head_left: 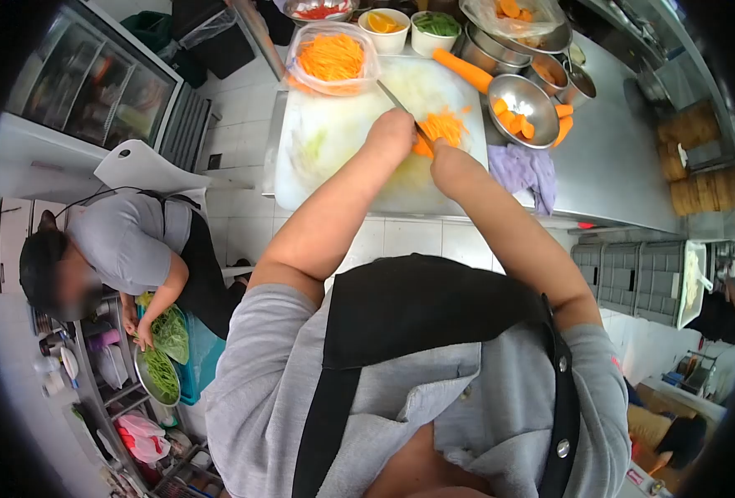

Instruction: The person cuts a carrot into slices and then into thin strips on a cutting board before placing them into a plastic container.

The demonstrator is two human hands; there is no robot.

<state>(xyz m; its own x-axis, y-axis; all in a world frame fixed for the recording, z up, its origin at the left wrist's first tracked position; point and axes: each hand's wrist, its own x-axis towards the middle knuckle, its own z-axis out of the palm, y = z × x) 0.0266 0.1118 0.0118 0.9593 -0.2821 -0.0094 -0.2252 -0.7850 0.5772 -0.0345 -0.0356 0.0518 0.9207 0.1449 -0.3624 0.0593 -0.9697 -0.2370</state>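
Shirt (426, 373) nearest, carrot shreds (445, 127) beside fingers (441, 149)

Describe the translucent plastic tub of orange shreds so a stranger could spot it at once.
On the steel table lies a large white cutting board. At its far left corner stands the translucent plastic tub, heaped with orange carrot shreds. Unlike the two white round tubs beside it, it is see-through.

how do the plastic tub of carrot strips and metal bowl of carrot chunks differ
The tub is translucent plastic; the bowl is shiny metal. The tub is squarish, the bowl round. The tub is filled with thin strips; the bowl holds a few thick chunks. Both hold orange carrot.
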